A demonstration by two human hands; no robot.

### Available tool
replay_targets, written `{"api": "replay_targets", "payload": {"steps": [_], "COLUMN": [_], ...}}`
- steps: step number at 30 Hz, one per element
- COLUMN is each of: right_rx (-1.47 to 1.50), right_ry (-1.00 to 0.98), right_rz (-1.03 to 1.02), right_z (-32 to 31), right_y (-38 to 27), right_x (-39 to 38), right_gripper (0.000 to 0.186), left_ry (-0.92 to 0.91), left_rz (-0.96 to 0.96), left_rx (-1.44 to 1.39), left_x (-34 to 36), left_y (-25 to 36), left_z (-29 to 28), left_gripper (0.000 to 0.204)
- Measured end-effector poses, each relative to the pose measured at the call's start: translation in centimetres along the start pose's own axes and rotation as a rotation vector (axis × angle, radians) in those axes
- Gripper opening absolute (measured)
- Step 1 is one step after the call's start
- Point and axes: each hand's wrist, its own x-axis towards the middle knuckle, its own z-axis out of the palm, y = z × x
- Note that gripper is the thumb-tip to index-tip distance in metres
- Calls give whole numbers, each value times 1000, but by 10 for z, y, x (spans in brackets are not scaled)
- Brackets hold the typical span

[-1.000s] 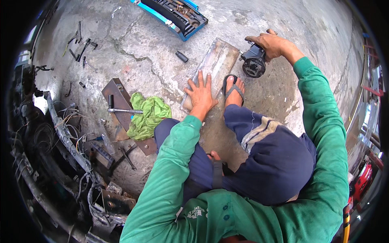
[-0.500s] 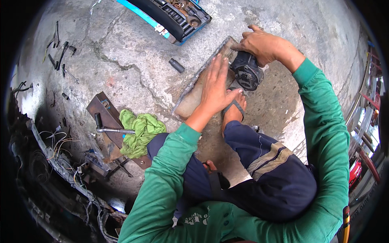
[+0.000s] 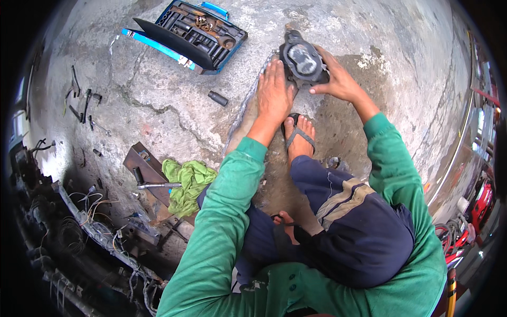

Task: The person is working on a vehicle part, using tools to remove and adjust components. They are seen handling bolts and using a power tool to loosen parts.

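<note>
A black metal machine part (image 3: pixel 306 61) with a rounded, grey-smeared face rests at the far end of a concrete slab, beyond my foot. My right hand (image 3: pixel 338 79) grips its right side, the thumb on the near edge and the fingers partly hidden behind it. Along the part's left side lies my left hand (image 3: pixel 273 98), its fingers stretched out together and pointing away from me. Whether the left fingers press on the part or only on the slab, I cannot tell. A dark cylindrical socket (image 3: pixel 217 98) lies on the floor left of that hand.
An opened blue toolbox (image 3: pixel 224 61) sits at the far left. Nearer are a green cloth (image 3: pixel 185 185), a ratchet (image 3: pixel 158 185) and a rusty metal box (image 3: pixel 138 156). Loose tools (image 3: pixel 84 105) lie further left. A wiring harness (image 3: pixel 105 232) runs along the lower left. My sandalled foot (image 3: pixel 300 138) stands near the part.
The part has been turned over, bringing its grey rounded face up. My right hand has shifted from its top to its right side. The whole view has also shifted somewhat.
</note>
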Motion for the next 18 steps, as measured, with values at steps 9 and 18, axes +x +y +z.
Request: {"api": "replay_targets", "payload": {"steps": [9, 18], "right_rx": [-269, -318], "right_ry": [88, 140], "right_rz": [7, -122], "right_z": [44, 40], "right_y": [-23, -17], "right_x": [26, 23], "right_gripper": [109, 105], "left_ry": [-154, -90], "left_rz": [-101, -159], "left_rx": [49, -94], "left_x": [-9, -98], "left_y": [-35, -20], "left_z": [-21, -45], "left_gripper": [84, 66]}}
